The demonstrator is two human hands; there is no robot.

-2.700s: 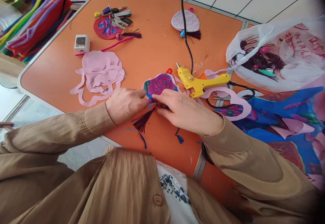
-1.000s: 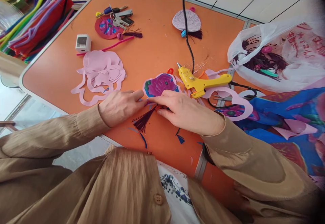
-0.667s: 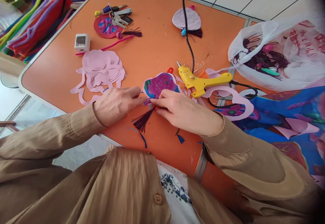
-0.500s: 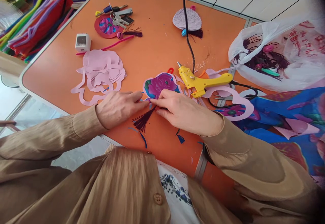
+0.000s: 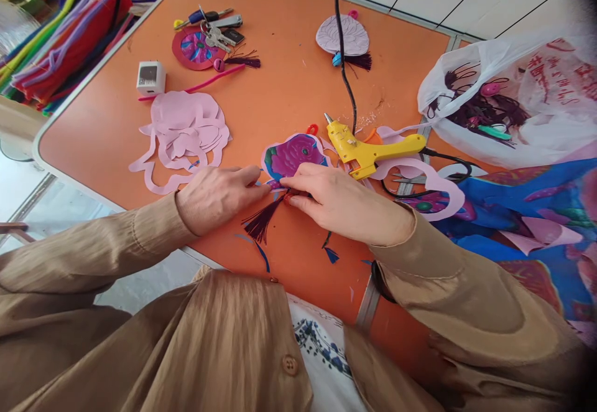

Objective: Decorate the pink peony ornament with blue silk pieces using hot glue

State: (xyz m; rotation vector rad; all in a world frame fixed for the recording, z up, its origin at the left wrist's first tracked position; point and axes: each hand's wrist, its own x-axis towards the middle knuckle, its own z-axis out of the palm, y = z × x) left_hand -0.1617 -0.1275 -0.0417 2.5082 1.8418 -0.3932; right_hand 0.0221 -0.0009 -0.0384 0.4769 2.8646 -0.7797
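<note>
A flower-shaped ornament [image 5: 291, 155] with a printed purple bloom and a pale pink edge lies flat on the table. A small red loop [image 5: 312, 130] sticks up from its top. My left hand [image 5: 221, 197] is closed at the ornament's lower left edge, index finger and thumb pressed on it. From the other side my right hand [image 5: 345, 203] pinches the same lower edge, partly covering the print. A dark purple tassel [image 5: 262, 219] hangs down between the two hands. Something small and red shows under my right fingertips, mostly hidden.
A yellow glue gun [image 5: 368, 150] lies right of the ornament, its black cord crossing the table. Pink cut-outs [image 5: 186, 129], keys [image 5: 218, 37] and a white charger [image 5: 151, 77] are at left. A plastic bag [image 5: 504, 113] of tassels and printed fabric [image 5: 513, 213] are at right.
My right fingertips have slid slightly right, baring more of the ornament's lower edge and the tassel's top. My left hand stays in place.
</note>
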